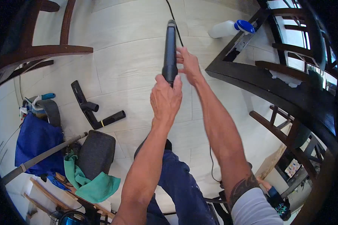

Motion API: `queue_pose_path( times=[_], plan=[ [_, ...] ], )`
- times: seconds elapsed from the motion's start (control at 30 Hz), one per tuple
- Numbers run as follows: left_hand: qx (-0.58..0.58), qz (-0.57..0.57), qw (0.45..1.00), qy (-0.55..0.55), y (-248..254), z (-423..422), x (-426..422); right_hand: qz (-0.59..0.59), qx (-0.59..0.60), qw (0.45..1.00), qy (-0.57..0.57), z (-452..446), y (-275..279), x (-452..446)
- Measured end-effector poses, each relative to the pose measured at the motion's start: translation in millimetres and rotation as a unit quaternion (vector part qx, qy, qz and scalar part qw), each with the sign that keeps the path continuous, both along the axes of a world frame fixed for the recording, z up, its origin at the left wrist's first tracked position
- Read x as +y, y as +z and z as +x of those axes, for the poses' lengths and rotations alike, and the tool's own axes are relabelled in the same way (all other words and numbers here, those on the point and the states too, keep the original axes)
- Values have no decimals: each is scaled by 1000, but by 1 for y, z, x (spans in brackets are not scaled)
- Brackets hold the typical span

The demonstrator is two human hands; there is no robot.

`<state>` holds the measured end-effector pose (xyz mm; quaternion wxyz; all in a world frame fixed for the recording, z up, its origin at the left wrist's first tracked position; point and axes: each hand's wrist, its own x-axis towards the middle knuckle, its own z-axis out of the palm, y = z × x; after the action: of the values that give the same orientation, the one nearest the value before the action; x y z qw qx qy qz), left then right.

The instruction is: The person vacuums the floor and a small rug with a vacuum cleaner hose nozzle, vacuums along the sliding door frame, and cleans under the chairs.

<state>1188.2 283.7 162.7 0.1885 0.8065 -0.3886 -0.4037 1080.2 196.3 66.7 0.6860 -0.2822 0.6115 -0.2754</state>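
My left hand (166, 98) is wrapped round the near end of a long black tube-shaped tool (170, 48). The tool points away from me above the floor and has a greyish far tip; its exact kind is unclear. Just to its right is my right hand (188, 65), fingers apart, with the fingertips beside the tool. Whether they touch it I cannot tell. A thin black cord (177, 28) runs on the floor behind the tool. To the left lies a black angled tube piece (87, 107) with a yellow ring.
A dark table frame (248, 80) and a white bottle with a blue top (223, 29) are on the right. Wooden chair legs (64, 50) stand upper left. A blue bag (37, 142), a grey cushion-like block (97, 153) and a green cloth (95, 187) lie lower left. Another person (278, 200) is lower right.
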Motion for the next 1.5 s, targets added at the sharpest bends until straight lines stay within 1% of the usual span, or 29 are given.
queue_pose_path(
  times=[0.03, 0.07, 0.13, 0.17, 0.2, 0.3, 0.37, 0.43, 0.47, 0.53, 0.6, 0.63, 0.67, 0.7, 0.77, 0.8, 0.87, 0.93, 0.97, 1.0, 1.03, 1.07, 1.13, 1.17, 1.23, 1.27, 1.3, 1.4, 1.5],
  plan=[
    [-8, -3, 1000, -10, -3, 0, 5, -100, 198, 955, 198, -24, -37, 8],
    [-16, -2, 1000, -19, -5, 2, 13, -189, 378, 824, 377, -43, -59, 14],
    [-27, 32, 999, -25, -3, 11, 38, -99, 540, 645, 532, -67, -46, 36],
    [-40, 23, 999, -20, -1, 14, 62, -98, 534, 646, 536, -78, -50, 38],
    [-55, 11, 998, -15, 3, 18, 87, -89, 526, 670, 516, -85, -55, 37],
    [-59, 74, 995, 40, 33, 27, 189, -52, 520, 716, 463, -69, -62, 40],
    [-64, 77, 993, 64, 42, 38, 210, -29, 524, 734, 430, -55, -50, 40],
    [-96, 87, 989, 68, 47, 55, 204, 98, 577, 758, 288, -33, -36, 50],
    [-103, 82, 988, 76, 40, 65, 190, 92, 572, 760, 293, -26, -34, 68],
    [-113, 67, 986, 104, 9, 89, 140, -107, 586, 727, 341, -17, -35, 113],
    [-138, 76, 978, 135, -12, 108, 87, -84, 354, 868, 338, 10, -22, 138],
    [-161, 93, 971, 147, -11, 109, 71, -24, 222, 935, 276, 36, 3, 143],
    [-154, 94, 971, 157, -7, 102, 73, 39, 81, 974, 208, 64, 30, 146],
    [-147, 93, 971, 165, -3, 93, 74, 35, 72, 973, 215, 87, 38, 151],
    [-109, 82, 975, 176, 16, 63, 115, 80, -146, 983, 77, 118, 54, 161],
    [-88, 104, 971, 198, 31, 58, 132, 78, -152, 982, 79, 122, 67, 172],
    [-74, 119, 964, 227, 53, 58, 161, 119, -99, 965, 212, 122, 88, 202],
    [-84, 183, 958, 206, 59, 63, 188, 139, -122, 959, 216, 129, 82, 218],
    [-89, 181, 956, 212, 52, 71, 194, 164, -137, 954, 212, 131, 77, 227],
    [-78, 167, 967, 175, 42, 81, 199, 165, -140, 952, 218, 139, 81, 224],
    [-66, 153, 976, 139, 36, 90, 200, 136, -66, 959, 242, 151, 87, 210],
    [-69, 152, 975, 147, 35, 98, 197, 105, 8, 959, 265, 163, 90, 202],
    [-48, 124, 980, 146, 43, 110, 199, 60, 33, 961, 269, 172, 78, 212],
    [-50, 135, 981, 132, 58, 112, 209, 13, 63, 962, 264, 174, 77, 220],
    [-55, 149, 983, 96, 94, 110, 241, 49, 85, 969, 227, 160, 115, 262],
    [-45, 139, 988, 51, 112, 107, 270, 95, 102, 957, 255, 144, 128, 288],
    [-38, 165, 985, 27, 136, 101, 298, 193, 80, 954, 214, 130, 148, 321],
    [19, 193, 981, 2, 194, 83, 400, 170, 95, 962, 194, 109, 228, 422],
    [9, 192, 981, 9, 252, 91, 486, 200, 123, 952, 195, 119, 277, 511]
  ],
)
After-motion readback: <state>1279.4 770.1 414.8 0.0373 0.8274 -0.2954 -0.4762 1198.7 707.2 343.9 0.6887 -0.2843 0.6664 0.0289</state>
